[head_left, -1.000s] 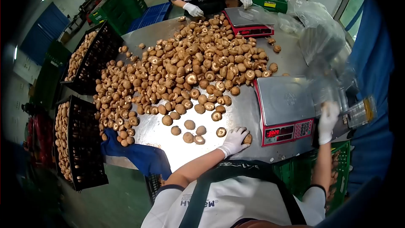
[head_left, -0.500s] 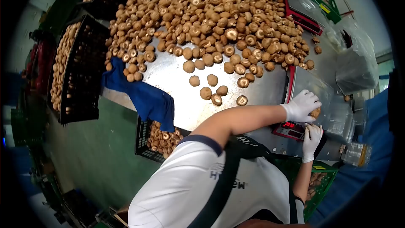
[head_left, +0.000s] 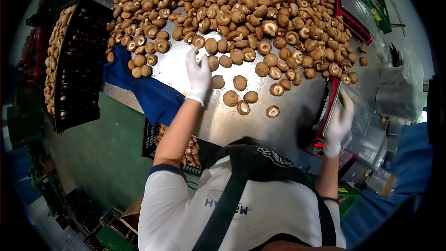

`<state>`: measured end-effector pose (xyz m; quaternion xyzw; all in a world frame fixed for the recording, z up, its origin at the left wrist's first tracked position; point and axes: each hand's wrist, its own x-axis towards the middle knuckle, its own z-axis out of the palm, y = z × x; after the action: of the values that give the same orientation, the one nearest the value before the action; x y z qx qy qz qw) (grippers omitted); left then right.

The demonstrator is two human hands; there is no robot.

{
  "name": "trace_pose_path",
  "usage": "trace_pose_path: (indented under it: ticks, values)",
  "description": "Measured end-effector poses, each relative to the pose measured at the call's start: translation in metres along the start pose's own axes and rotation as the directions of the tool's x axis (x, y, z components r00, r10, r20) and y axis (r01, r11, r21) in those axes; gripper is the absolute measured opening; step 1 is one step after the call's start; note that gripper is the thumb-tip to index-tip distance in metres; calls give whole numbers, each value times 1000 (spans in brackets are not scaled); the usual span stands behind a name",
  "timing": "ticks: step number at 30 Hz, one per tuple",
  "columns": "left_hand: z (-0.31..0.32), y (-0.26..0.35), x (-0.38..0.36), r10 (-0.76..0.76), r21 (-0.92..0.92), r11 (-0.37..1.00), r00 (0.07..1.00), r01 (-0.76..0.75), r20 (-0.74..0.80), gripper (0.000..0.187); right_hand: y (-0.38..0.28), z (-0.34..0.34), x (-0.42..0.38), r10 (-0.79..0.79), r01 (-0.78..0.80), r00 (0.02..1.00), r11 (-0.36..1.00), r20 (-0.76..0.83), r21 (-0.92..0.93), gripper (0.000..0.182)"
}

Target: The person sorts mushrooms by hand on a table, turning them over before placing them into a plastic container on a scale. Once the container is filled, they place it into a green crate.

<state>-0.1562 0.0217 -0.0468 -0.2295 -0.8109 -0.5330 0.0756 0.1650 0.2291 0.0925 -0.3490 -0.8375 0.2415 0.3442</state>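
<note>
My left hand (head_left: 199, 72), in a white glove, reaches over the metal table at the near edge of a large pile of brown mushrooms (head_left: 251, 14). Its fingers are apart with nothing visible between them, and the fingertips come close to a mushroom (head_left: 199, 41). Several loose mushrooms, among them one (head_left: 240, 82), lie to its right. Also gloved in white, my right hand (head_left: 340, 123) is above a red-framed scale (head_left: 327, 100) with lit red digits. Its fingers look stretched out and slightly blurred; the hand hides part of the scale.
Black crates of mushrooms (head_left: 76, 65) stand at the left, and another (head_left: 151, 139) is below the table edge. A blue cloth (head_left: 144, 90) hangs over that edge. Clear plastic trays (head_left: 371, 144) are right of the scale. A second scale (head_left: 355, 14) stands farther back.
My left hand has moved from the scale leftward to the edge of the mushroom pile. My right hand has moved forward over the scale. The view has shifted slightly.
</note>
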Motion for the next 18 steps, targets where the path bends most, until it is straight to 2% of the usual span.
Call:
trace_pose_path:
  ticks: [1, 2, 3, 4, 6, 8, 9, 10, 11, 12, 13, 14, 16, 18]
  values:
    - [-1, -7, 14, -21, -52, 998, 998, 24, 52, 28, -23, 32, 28, -110, 109, 992, 994, 67, 13, 42]
    - [-1, -11, 26, -39, -101, 994, 994, 49, 99, 28, -40, 71, 54, -149, 143, 982, 988, 115, 61, 45]
    - [5, -3, 34, -123, -142, 979, 981, 145, 152, 31, -63, 109, 76, -234, 210, 966, 957, 107, 200, 46]
    - [18, -17, 37, 16, -90, 996, 987, -1, 159, 35, -75, 152, 98, -331, 288, 938, 909, 102, 300, 47]
    - [42, -23, 28, 105, 171, 975, 973, -141, 205, 40, -94, 238, 125, -450, 378, 880, 858, 154, 347, 48]
    - [47, -16, 16, 48, 197, 976, 975, -91, 215, 44, -93, 305, 123, -466, 491, 823, 871, 324, 8, 56]
    - [43, -13, 14, -20, 221, 975, 978, -27, 210, 41, -75, 321, 110, -479, 551, 787, 829, 390, -95, 57]
    - [41, -17, 12, -145, 45, 989, 965, 138, 221, 40, -67, 325, 101, -479, 606, 753, 772, 452, -192, 59]
    - [37, -22, 8, -262, -125, 945, 930, 302, 259, 39, -56, 321, 86, -453, 546, 783, 829, 426, -123, 57]
    - [33, -27, 5, -364, -283, 846, 877, 453, 315, 38, -50, 307, 70, -423, 481, 813, 875, 400, -52, 54]
    - [26, -31, 2, -422, -467, 666, 809, 583, 409, 37, -36, 297, 57, -439, 499, 813, 864, 381, -68, 51]
    - [24, -37, -4, -505, -648, 328, 707, 687, 495, 41, -22, 279, 44, -439, 515, 800, 852, 410, -91, 45]
    - [21, -38, -18, -435, -743, 87, 696, 664, 571, 41, -9, 245, 30, -440, 490, 793, 872, 421, -11, 46]
    - [18, -36, -30, -390, -730, -138, 641, 669, 661, 41, -4, 218, 9, -420, 425, 822, 902, 385, 78, 46]
